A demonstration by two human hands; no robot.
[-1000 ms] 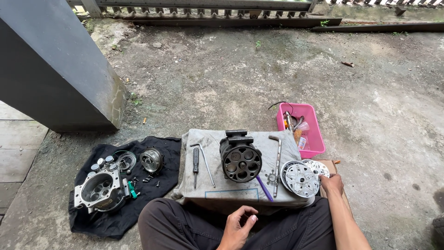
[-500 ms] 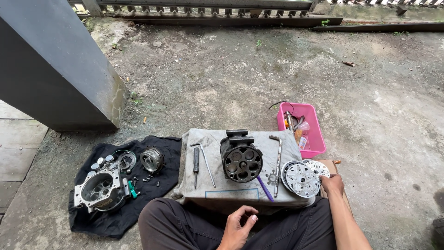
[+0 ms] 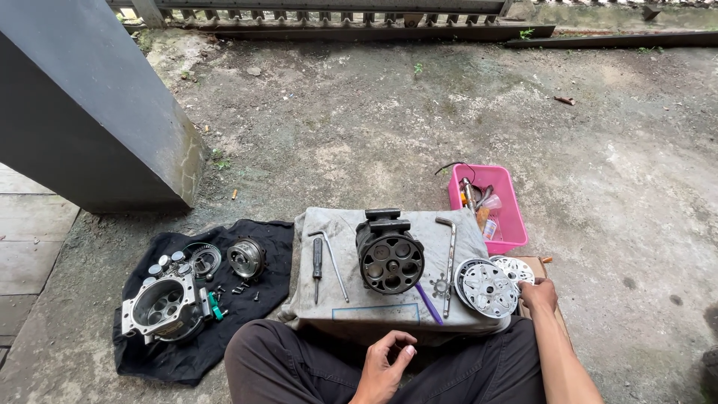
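I sit cross-legged behind a low stand draped in a grey cloth (image 3: 340, 299). On it lies a dark cylindrical compressor body (image 3: 388, 256) with round bores facing me. My right hand (image 3: 538, 293) rests at the right edge, fingers touching a round silver valve plate (image 3: 486, 287); a second perforated plate (image 3: 514, 269) lies just behind. My left hand (image 3: 385, 365) hovers over my lap with loosely curled fingers, holding nothing. A bent L-shaped wrench (image 3: 449, 263), a purple-handled tool (image 3: 428, 303), a screwdriver (image 3: 317, 265) and a thin hex key (image 3: 333, 262) lie beside the body.
To the left, a black cloth (image 3: 187, 352) on the concrete carries a silver housing (image 3: 164, 308), a round pulley part (image 3: 245, 258), a ring, small pistons and bolts. A pink tray (image 3: 508, 217) with small tools sits behind right. A dark pillar (image 3: 90, 112) stands at left.
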